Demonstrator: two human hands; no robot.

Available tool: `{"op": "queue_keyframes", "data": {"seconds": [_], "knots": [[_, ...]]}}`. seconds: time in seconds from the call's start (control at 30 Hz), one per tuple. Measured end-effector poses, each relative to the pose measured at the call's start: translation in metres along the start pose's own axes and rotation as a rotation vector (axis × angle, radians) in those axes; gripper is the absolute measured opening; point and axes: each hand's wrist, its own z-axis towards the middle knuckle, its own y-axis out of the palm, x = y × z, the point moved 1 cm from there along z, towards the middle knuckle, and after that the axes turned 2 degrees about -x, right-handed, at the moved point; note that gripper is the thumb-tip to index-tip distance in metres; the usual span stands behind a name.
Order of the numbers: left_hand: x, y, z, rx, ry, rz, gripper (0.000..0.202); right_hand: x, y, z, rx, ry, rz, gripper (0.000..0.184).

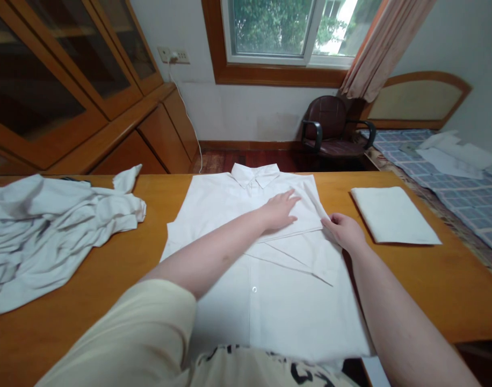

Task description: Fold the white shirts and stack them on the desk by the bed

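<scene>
White collared shirt (270, 290) lying front up on desk (415, 290), collar (241, 174) pointing far, hem lying near. Right sleeve (308, 215) lying folded inward across chest; left sleeve (172, 234) sticking outward. Small button (254, 289) showing.

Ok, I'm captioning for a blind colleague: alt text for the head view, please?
A white collared shirt lies on a wooden table, a person's left hand spread on it, right hand pinching its edge. Crumpled white cloth lies left, a folded white piece right.

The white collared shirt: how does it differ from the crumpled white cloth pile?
The white collared shirt lies mostly flat; the crumpled white cloth pile is bunched. Left hand and right hand touch the shirt, not the pile. Shirt and pile both lie on the wooden table.
</scene>
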Motion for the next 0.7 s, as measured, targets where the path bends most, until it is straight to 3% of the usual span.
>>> {"op": "queue_keyframes", "data": {"seconds": [0.1,0.2,0.3,0.5,0.7], "knots": [[0.008,0.003,-0.081,-0.111,-0.012,0.175,0.065,0.001,0.001,0.000,0.014,-0.010,0.004,0.035],[0.001,0.001,-0.147,-0.048,-0.158,0.278,0.053,0.002,0.001,0.000,0.016,-0.016,0.003,0.035],[-0.018,-0.006,-0.193,-0.025,-0.305,0.395,0.047,0.002,0.000,-0.001,0.010,-0.006,-0.004,0.035],[-0.047,-0.021,-0.247,0.051,-0.476,0.466,0.052,0.001,0.000,-0.001,0.008,0.006,-0.002,0.038],[-0.041,-0.033,-0.276,0.083,-0.485,0.368,0.045,0.006,0.002,0.001,0.028,-0.005,0.032,0.043]]}}
